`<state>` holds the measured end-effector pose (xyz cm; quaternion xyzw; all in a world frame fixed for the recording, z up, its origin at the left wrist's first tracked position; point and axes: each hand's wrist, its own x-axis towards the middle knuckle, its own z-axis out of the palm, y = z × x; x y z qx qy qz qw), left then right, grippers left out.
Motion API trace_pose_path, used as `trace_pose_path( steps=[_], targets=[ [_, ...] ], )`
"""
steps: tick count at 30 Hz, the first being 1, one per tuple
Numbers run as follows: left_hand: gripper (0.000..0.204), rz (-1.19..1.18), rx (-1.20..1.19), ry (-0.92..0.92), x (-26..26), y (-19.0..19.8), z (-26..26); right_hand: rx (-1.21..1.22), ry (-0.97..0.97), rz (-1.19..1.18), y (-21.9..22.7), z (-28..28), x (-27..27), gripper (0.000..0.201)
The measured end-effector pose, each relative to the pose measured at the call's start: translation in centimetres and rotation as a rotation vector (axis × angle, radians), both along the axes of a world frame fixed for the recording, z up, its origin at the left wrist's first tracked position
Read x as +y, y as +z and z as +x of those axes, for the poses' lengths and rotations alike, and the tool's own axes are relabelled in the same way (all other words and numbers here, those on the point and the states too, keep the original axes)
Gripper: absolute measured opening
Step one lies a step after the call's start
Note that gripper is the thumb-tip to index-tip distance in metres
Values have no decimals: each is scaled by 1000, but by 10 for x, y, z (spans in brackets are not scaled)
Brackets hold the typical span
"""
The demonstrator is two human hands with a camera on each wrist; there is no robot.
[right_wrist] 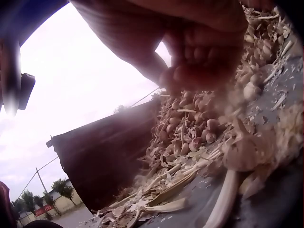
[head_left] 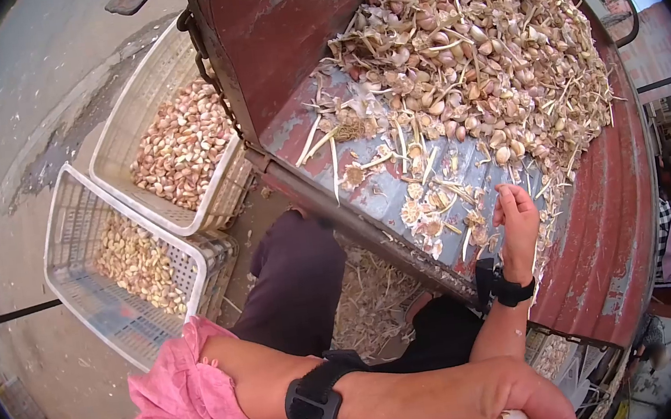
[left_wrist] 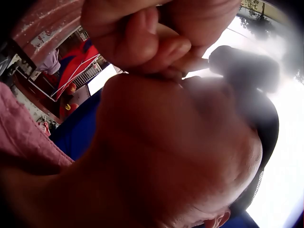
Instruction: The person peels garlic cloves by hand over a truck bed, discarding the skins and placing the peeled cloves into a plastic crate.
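At the bottom of the head view my left hand (head_left: pixel 465 406) holds a garlic clove (head_left: pixel 514 418), mostly hidden by the hand. The left wrist view shows that hand's curled fingers (left_wrist: pixel 147 45) close in front of a person's face. My right hand (head_left: pixel 518 217) hangs over the front of the truck bed (head_left: pixel 606 261), fingers loosely curled, and nothing shows in its grasp. Just beside it lie garlic skins and root scraps (head_left: pixel 427 215). A big heap of unpeeled garlic (head_left: pixel 482 44) rises beyond. In the right wrist view, a garlic stalk (right_wrist: pixel 223 199) lies below the right hand.
Left of the bed stand two plastic crates, one with pinkish garlic cloves (head_left: pixel 183 144), the other with paler cloves (head_left: pixel 139 265). The bed's red side panel (head_left: pixel 274 34) and metal edge (head_left: pixel 353 216) stand between crates and heap. Skins and stalks litter the ground (head_left: pixel 371 305).
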<state>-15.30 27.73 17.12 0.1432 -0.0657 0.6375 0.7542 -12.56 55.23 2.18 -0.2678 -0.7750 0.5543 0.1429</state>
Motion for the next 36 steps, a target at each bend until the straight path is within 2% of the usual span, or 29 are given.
trace_pose_path(
  steps=[3, 5, 6, 8, 10, 11, 12, 13, 14, 15, 16, 17, 18, 19, 20, 22, 24, 26, 27, 28, 30, 32, 34, 36],
  targets=[
    [18, 13, 22, 16, -8, 2, -5, -10, 34, -9, 9, -15, -3, 17],
    [22, -11, -40, 192, -17, -8, 4, -86, 144, 34, 16, -36, -1, 18],
    [22, -12, -47, 177, -23, -15, 4, -113, 157, 73, 15, -50, -3, 20],
    [42, -113, 232, 557, -36, -36, 0, -130, 181, 115, 8, -81, -4, 24],
    [35, -215, -93, 820, -54, -60, -3, -176, 169, 338, -17, -112, 5, 33],
    [29, -458, -218, 973, -62, -60, -13, -235, 199, 527, -24, -123, 3, 31],
    [23, -682, -254, 1165, -74, -72, -29, -234, 186, 517, -25, -122, 1, 31],
    [19, -765, -403, 1353, -89, -90, -48, -245, 271, 635, -26, -122, -1, 27],
    [19, -829, -319, 1491, -114, -120, -73, -251, 355, 758, -24, -123, -1, 23],
    [22, -904, -221, 1607, -139, -144, -100, -219, 405, 742, -24, -113, -2, 18],
    [35, -984, -280, 1619, -163, -163, -126, -281, 419, 742, -19, -100, -6, 17],
    [65, -1105, -285, 1553, -176, -165, -145, -273, 379, 653, -17, -87, -7, 19],
    [76, -1270, -263, 1557, -208, -187, -170, -270, 336, 563, -16, -70, -7, 22],
    [86, -1436, -237, 1553, -227, -207, -190, -247, 349, 304, -11, -55, -6, 26],
    [86, -1430, -215, 1532, -218, -196, -190, -249, 321, 303, -5, -40, -7, 26],
    [88, -1534, -24, 1701, -193, -166, -172, -44, 283, -346, 6, -17, -10, 27],
    [66, -1432, 45, 1894, -157, -158, -148, 4, 262, -437, 24, -2, -20, 26],
    [41, -1172, 339, 1841, -116, -153, -109, 70, 262, -526, 30, 6, -27, 26],
    [30, -889, 407, 1677, -80, -140, -83, 149, 270, -564, 29, 9, -29, 27],
    [31, -866, 501, 1500, -37, -127, -62, 224, 277, -604, 29, 13, -31, 27],
    [35, -951, 525, 1055, 35, -107, -29, 267, 291, -624, 30, 18, -32, 27],
    [35, -828, 505, 617, 77, -109, -23, 332, 333, -547, 29, 25, -35, 25],
    [32, -765, 502, 561, 109, -117, -24, 348, 333, -523, 22, 32, -32, 24],
    [28, -697, 494, 502, 128, -130, -21, 446, 319, -312, 9, 33, -23, 23]
  ],
)
